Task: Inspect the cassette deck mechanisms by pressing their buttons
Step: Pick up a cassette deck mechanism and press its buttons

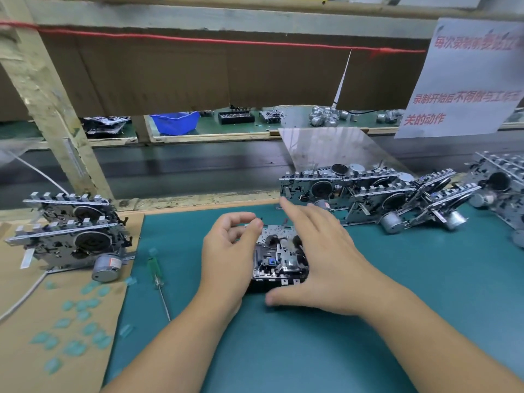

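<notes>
While the left hand [229, 245] curls round its left edge, the cassette deck mechanism [279, 258] lies flat between both hands. The right hand [320, 256] hovers spread wide over its right side. Black and silver metal, one small blue part.

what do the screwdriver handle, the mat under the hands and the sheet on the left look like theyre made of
Screwdriver handle: translucent green plastic, probably, since light passes through it; its shaft looks like bare metal.
Mat: teal, matte, likely rubber or vinyl, with a smooth, even surface.
Sheet on the left: brown cardboard, dull and fibrous-looking, with a cut straight edge.
</notes>
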A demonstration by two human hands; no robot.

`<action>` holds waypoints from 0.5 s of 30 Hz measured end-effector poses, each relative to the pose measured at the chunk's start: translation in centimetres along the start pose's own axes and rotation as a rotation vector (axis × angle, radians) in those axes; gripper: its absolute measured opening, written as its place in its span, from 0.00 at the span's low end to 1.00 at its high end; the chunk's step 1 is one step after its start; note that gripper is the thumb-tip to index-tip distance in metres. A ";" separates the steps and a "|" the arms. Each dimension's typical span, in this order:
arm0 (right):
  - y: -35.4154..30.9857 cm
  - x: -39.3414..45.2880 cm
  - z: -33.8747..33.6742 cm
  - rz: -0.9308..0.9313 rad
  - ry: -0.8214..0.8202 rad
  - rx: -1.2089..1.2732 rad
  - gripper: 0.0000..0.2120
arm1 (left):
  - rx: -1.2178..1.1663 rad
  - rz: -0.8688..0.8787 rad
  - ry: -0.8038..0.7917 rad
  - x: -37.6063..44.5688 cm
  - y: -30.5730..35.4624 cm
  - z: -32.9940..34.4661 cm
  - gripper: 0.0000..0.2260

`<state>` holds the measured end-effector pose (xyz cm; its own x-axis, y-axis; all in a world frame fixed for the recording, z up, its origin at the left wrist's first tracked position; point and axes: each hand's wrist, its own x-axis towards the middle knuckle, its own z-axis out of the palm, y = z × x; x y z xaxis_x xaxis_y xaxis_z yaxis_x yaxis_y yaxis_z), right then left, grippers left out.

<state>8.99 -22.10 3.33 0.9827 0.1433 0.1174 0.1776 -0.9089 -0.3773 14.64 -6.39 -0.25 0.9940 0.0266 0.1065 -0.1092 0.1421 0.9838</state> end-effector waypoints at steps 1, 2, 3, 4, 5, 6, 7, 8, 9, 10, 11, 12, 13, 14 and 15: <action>0.6 -0.1 -0.2 -0.003 -0.022 0.030 0.63 | -0.026 -0.012 -0.005 0.0 0.1 0.0 0.04; 1.1 -0.1 -0.3 0.005 -0.031 0.064 0.63 | -0.041 -0.010 -0.018 0.0 0.2 -0.1 0.05; 1.5 -0.2 -0.3 0.015 -0.023 0.096 0.62 | -0.038 0.010 -0.039 -0.1 0.3 0.0 0.06; 1.7 -0.1 -0.1 0.022 -0.005 0.118 0.61 | -0.023 0.039 -0.073 -0.2 0.5 0.0 0.07; 1.9 0.0 0.0 0.023 0.014 0.132 0.60 | 0.003 0.077 -0.123 -0.4 0.5 0.1 0.07; 2.0 0.1 0.2 0.022 0.028 0.143 0.60 | 0.041 0.113 -0.184 -0.6 0.7 0.3 0.07; 2.1 0.2 0.3 0.020 0.035 0.151 0.60 | 0.098 0.145 -0.245 -0.8 0.8 0.4 0.08; 2.2 0.3 0.4 0.016 0.037 0.155 0.60 | 0.173 0.180 -0.291 -1.0 0.8 0.4 0.12; 2.3 0.3 0.4 0.011 0.036 0.157 0.60 | 0.240 0.207 -0.315 -1.0 0.7 0.3 0.17; 2.4 0.2 0.5 0.003 0.034 0.155 0.60 | 0.279 0.218 -0.324 -1.1 0.8 0.3 0.20; 2.5 0.2 0.6 -0.005 0.033 0.151 0.60 | 0.290 0.215 -0.326 -1.1 0.9 0.2 0.22; 2.5 0.2 0.7 -0.011 0.032 0.146 0.60 | 0.288 0.208 -0.326 -1.1 0.9 0.2 0.22; 2.5 0.2 0.7 -0.015 0.032 0.143 0.59 | 0.280 0.203 -0.323 -1.1 1.0 0.2 0.22; 2.5 0.2 0.7 -0.018 0.034 0.143 0.59 | 0.269 0.201 -0.318 -1.0 0.9 0.2 0.22; 2.5 0.3 0.7 -0.018 0.034 0.143 0.59 | 0.261 0.197 -0.314 -1.0 0.8 0.2 0.22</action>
<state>9.73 -24.03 1.76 0.9775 0.1434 0.1550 0.2029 -0.8410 -0.5015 13.60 -6.54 0.49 0.9139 -0.2794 0.2946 -0.3306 -0.0908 0.9394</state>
